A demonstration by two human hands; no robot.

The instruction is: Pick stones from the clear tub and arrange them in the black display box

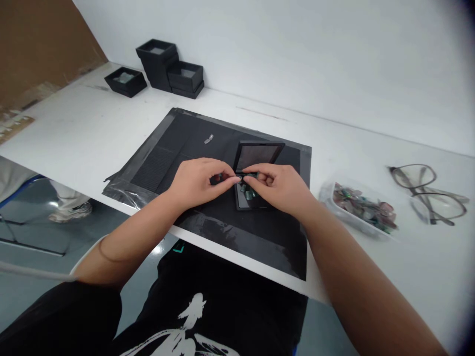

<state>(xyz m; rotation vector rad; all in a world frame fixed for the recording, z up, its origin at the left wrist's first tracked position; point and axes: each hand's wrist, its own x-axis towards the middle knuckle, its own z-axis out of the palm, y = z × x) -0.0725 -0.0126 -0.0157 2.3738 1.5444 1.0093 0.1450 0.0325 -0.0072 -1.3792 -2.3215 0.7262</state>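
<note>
A small black box (240,203) with its lid (259,156) raised lies on a black mat (218,232). Glossy green pieces (249,194) show inside it, partly covered by my fingers. My left hand (200,183) comes in from the left, thumb and forefinger pinched over the box. From the right, my right hand (280,187) pinches at nearly the same spot, its fingertips almost meeting the left ones. What sits between the fingertips is too small to make out. A small silvery piece (209,139) rests on the mat beyond my left hand.
Black boxes (158,64) are stacked against the white wall, with an open one (126,81) beside them. To the right stand a clear plastic tub (326,195) of coloured pieces (365,206) and a pair of glasses (432,193). Another person's foot (70,212) shows below the table at left.
</note>
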